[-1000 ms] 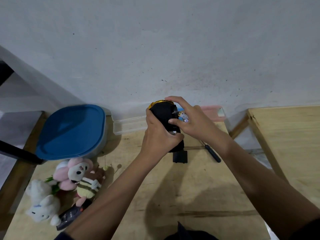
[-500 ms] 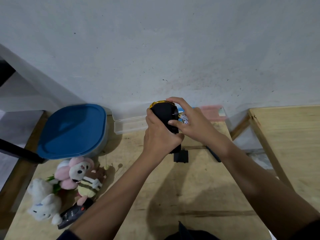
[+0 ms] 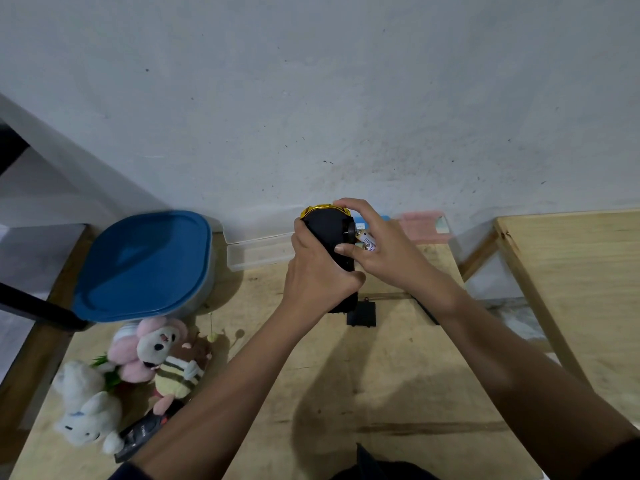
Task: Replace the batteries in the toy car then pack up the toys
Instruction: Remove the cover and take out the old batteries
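Toy car (image 3: 327,233), head view: held up over the table (image 3: 398,375) close to the wall, black underside facing cam, gold body showing only as a rim at the top, one black wheel on its right side. Left hand (image 3: 320,275) is wrapped tight round its lower half. Right hand (image 3: 384,251) curls over the upper right w/ thumb on the underside & a white-gold battery (image 3: 367,239) tucked in its fingers, right beside the wheel.

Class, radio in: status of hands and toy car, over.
Left hand grips toy car, underside up. Right hand holds battery beside it. Black cover lies on table.
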